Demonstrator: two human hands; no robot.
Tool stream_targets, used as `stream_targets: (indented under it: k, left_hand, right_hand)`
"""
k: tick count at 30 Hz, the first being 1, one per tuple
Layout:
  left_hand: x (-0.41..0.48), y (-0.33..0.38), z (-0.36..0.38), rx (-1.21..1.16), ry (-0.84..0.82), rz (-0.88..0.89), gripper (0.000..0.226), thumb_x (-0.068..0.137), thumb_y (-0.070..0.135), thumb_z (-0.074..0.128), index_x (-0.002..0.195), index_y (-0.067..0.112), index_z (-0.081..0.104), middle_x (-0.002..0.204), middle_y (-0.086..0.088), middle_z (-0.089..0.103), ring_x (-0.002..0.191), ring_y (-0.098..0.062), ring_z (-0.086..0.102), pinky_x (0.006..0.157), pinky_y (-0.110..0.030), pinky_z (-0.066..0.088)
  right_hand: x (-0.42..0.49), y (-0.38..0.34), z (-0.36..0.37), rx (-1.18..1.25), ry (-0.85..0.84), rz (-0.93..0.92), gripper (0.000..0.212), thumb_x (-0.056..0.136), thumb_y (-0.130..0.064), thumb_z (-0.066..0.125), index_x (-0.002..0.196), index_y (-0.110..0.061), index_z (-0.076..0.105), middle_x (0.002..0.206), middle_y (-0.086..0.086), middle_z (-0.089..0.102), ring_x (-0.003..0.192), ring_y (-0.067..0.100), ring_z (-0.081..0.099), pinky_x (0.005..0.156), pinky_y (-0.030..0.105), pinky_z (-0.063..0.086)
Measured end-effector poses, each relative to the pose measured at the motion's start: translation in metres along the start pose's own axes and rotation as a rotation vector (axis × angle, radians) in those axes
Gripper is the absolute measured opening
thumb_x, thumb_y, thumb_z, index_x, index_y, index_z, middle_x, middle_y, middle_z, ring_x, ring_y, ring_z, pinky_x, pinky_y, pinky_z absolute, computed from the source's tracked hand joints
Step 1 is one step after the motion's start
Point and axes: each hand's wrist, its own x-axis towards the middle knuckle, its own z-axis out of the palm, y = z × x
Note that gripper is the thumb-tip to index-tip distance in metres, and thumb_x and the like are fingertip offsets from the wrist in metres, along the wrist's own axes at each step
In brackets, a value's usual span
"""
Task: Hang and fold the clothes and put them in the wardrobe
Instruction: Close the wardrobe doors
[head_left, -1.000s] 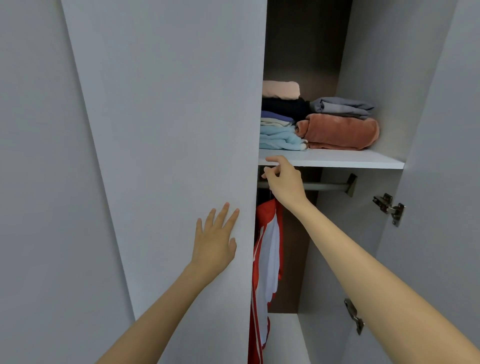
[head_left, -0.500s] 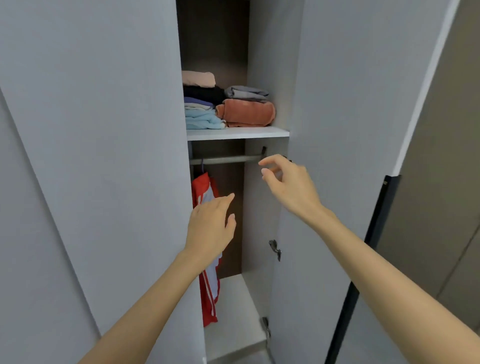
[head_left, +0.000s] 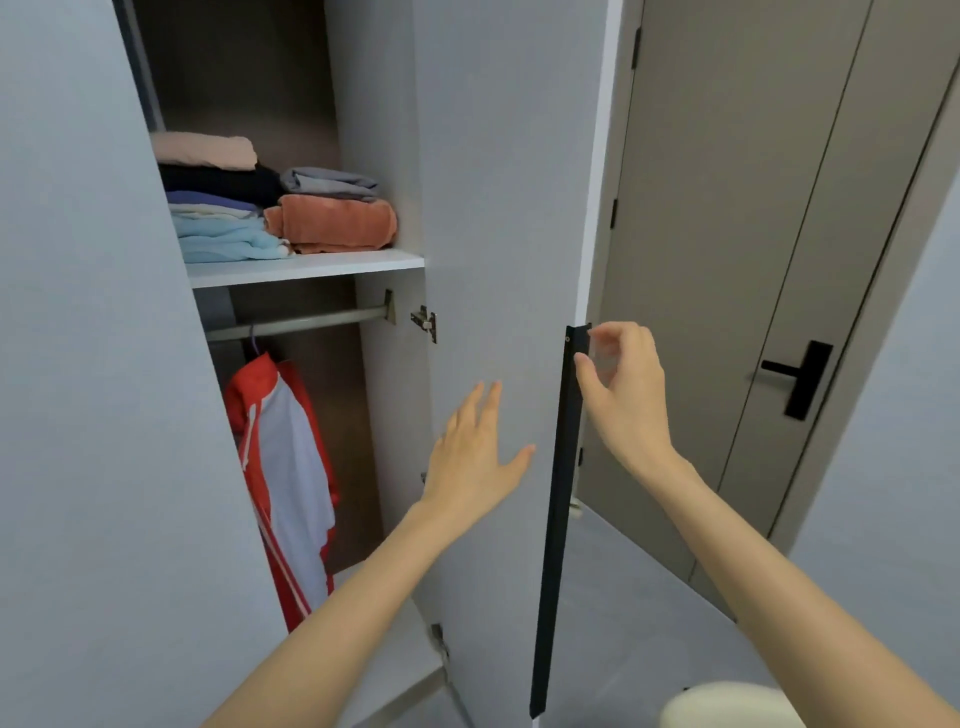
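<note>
The wardrobe stands open. Several folded clothes (head_left: 270, 208) lie stacked on its white shelf (head_left: 311, 267). Below, a red and white jacket (head_left: 288, 478) hangs from the metal rail (head_left: 306, 322). My left hand (head_left: 475, 452) is spread flat with straight fingers against the inner face of the right door (head_left: 498, 208). My right hand (head_left: 621, 395) is at the top of that door's long black edge handle (head_left: 556, 519), fingers curled loosely beside it; whether they touch it I cannot tell.
The left wardrobe door (head_left: 78, 364) fills the left side. Behind the right door is a grey room door (head_left: 727, 260) with a black lever handle (head_left: 800, 376). A pale rounded object (head_left: 727, 706) sits at the bottom right.
My view swung right. My right hand left the rail area and came to the right door's black handle. My left hand moved off the left door onto the right door's inner face.
</note>
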Motion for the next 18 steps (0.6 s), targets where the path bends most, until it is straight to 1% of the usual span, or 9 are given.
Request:
stream_targets:
  k: [2,5,7,10,12,14,16,18]
  left_hand:
    - [0.013,0.011,0.017,-0.016,-0.031,-0.013,0.088,0.092,0.054,0.051,0.155,0.022,-0.001,0.163,-0.002,0.0,0.148,-0.022,0.01,0.114,-0.042,0.025]
    - [0.032,0.02,0.041,-0.036,-0.065,-0.047,0.096,0.089,0.058,0.053,0.154,0.022,-0.006,0.162,-0.004,-0.006,0.149,-0.024,0.007,0.114,-0.042,0.026]
    - [0.044,0.022,0.055,-0.047,-0.079,-0.07,0.099,0.088,0.059,0.054,0.154,0.022,-0.01,0.162,-0.005,-0.011,0.149,-0.026,0.006,0.114,-0.043,0.026]
    - [0.055,0.022,0.071,-0.054,-0.088,-0.087,0.101,0.087,0.057,0.057,0.153,0.023,-0.012,0.161,-0.006,-0.014,0.148,-0.028,0.008,0.112,-0.043,0.028]
    - [0.059,0.021,0.077,-0.062,-0.089,-0.082,0.102,0.087,0.056,0.058,0.153,0.024,-0.013,0.161,-0.006,-0.013,0.148,-0.028,0.01,0.112,-0.042,0.029]
    - [0.06,0.018,0.08,-0.062,-0.083,-0.074,0.101,0.087,0.056,0.058,0.153,0.023,-0.012,0.162,-0.005,-0.011,0.148,-0.026,0.01,0.113,-0.042,0.028]
    - [0.061,0.015,0.08,-0.064,-0.069,-0.066,0.1,0.088,0.055,0.056,0.154,0.021,-0.012,0.162,-0.003,-0.01,0.149,-0.022,0.007,0.114,-0.04,0.027]
    - [0.057,0.012,0.079,-0.079,-0.047,-0.064,0.1,0.089,0.055,0.056,0.154,0.018,-0.011,0.163,0.0,-0.008,0.149,-0.018,0.007,0.115,-0.039,0.027]
  right_hand:
    - [0.008,0.019,-0.002,-0.029,-0.055,0.06,0.033,0.094,-0.017,0.058,0.126,-0.012,0.049,0.121,-0.005,0.048,0.104,0.006,0.046,0.077,0.008,0.04]
    - [0.022,0.041,0.002,-0.055,-0.176,0.101,0.044,0.096,-0.022,0.056,0.137,-0.013,0.044,0.126,-0.008,0.048,0.108,0.004,0.046,0.081,0.005,0.035]
    - [0.03,0.051,0.007,-0.053,-0.217,0.107,0.045,0.097,-0.022,0.054,0.14,-0.012,0.045,0.125,-0.003,0.053,0.108,0.005,0.049,0.087,0.013,0.036]
    - [0.04,0.06,0.012,-0.097,-0.209,0.076,0.037,0.099,-0.023,0.052,0.134,-0.015,0.054,0.122,-0.004,0.055,0.104,0.002,0.051,0.091,0.018,0.039]
    - [0.044,0.063,0.013,-0.044,-0.22,0.086,0.027,0.099,-0.02,0.052,0.123,-0.018,0.063,0.108,-0.011,0.063,0.094,-0.005,0.056,0.09,0.019,0.047]
    - [0.046,0.065,0.012,-0.005,-0.25,0.092,0.026,0.099,-0.018,0.052,0.119,-0.019,0.067,0.098,-0.012,0.069,0.09,0.0,0.063,0.087,0.024,0.051]
    - [0.048,0.064,0.01,0.009,-0.298,0.074,0.025,0.099,-0.019,0.052,0.119,-0.02,0.068,0.099,-0.009,0.072,0.092,0.009,0.067,0.088,0.03,0.053]
    - [0.047,0.059,0.009,0.034,-0.337,0.062,0.024,0.098,-0.021,0.055,0.116,-0.02,0.069,0.099,-0.008,0.073,0.091,0.01,0.068,0.088,0.033,0.054]
